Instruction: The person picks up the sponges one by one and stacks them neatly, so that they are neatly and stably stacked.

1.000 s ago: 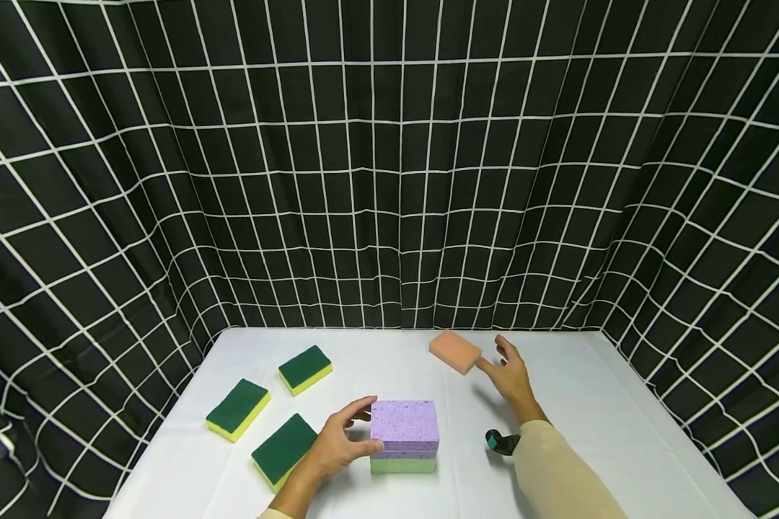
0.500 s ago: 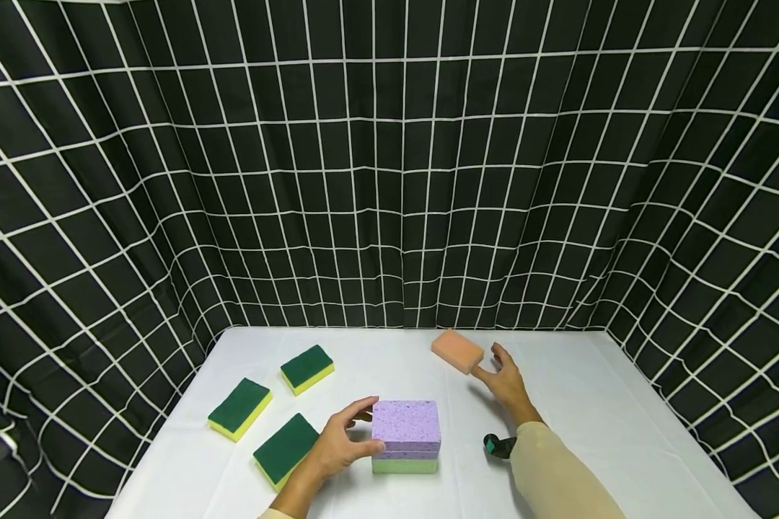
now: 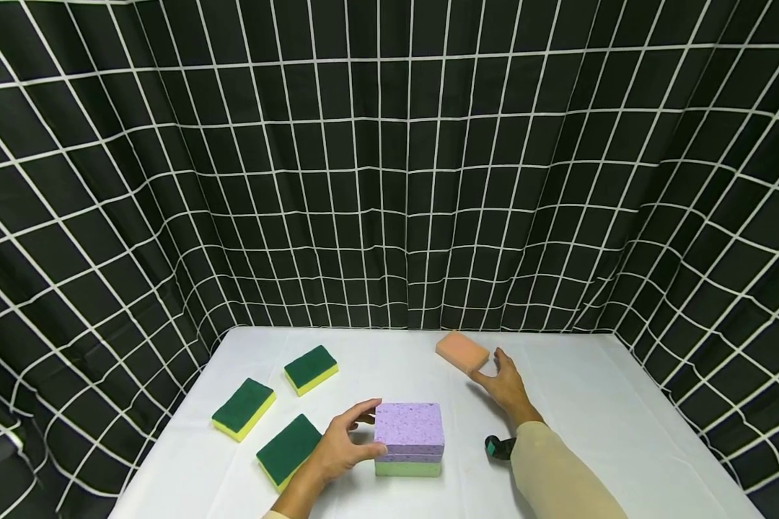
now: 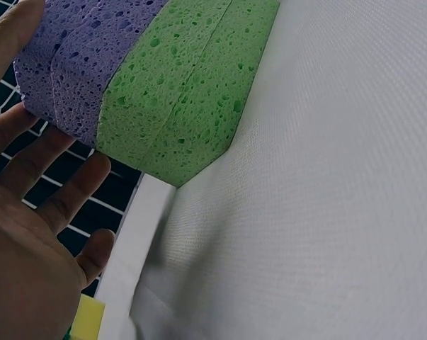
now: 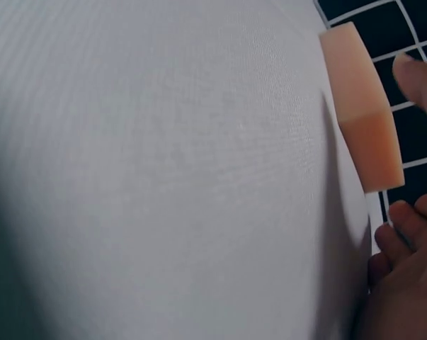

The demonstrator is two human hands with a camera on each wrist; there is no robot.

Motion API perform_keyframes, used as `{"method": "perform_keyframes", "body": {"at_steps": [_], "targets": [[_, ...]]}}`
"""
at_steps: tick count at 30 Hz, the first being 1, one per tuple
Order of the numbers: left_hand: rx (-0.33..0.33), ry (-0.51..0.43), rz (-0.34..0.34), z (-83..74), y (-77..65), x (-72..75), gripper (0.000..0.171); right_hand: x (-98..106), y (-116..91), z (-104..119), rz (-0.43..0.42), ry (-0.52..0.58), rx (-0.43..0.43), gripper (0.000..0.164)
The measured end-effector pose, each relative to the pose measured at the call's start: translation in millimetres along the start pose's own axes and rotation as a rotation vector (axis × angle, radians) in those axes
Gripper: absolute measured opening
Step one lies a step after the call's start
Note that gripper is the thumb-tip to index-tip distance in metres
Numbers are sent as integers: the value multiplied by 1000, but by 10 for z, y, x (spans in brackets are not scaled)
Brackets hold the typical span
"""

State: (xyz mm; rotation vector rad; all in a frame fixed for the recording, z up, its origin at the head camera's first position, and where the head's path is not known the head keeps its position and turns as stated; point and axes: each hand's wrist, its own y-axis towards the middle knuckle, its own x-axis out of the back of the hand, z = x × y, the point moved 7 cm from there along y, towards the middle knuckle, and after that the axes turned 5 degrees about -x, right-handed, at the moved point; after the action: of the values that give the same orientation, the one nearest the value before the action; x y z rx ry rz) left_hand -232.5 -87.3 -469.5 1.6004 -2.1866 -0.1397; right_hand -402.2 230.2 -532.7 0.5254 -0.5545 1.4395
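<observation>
Right hand (image 3: 508,386) shifted leftward; orange sponge (image 3: 462,351) just left.

The head view looks from above the table's near side, forward and down, far enough back to take in the table (image 3: 389,364), both hands and the dark curtain (image 3: 418,189) beyond. The left wrist view sits close behind the left hand (image 4: 25,244), rolled sideways so the tabletop stands at right; it shares the stack of sponges (image 4: 160,85) with the head view. The right wrist view, rolled oppositely, skims the tabletop past the right hand (image 5: 411,276), sharing the orange sponge (image 5: 362,106) with the head view.
</observation>
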Motion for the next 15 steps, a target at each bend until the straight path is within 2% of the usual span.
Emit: {"method": "perform_keyframes", "body": {"at_steps": [7,10,15], "targets": [[-28,25,5,-11,24,2,67,-9,46,28,-14,-84,-9,101],[-34,36,-1,94,22,-9,68,-30,62,13,-8,-138,-38,103],[-30,56,-13,287,18,-16,69,-51,69,46,-6,-212,-34,99]]}}
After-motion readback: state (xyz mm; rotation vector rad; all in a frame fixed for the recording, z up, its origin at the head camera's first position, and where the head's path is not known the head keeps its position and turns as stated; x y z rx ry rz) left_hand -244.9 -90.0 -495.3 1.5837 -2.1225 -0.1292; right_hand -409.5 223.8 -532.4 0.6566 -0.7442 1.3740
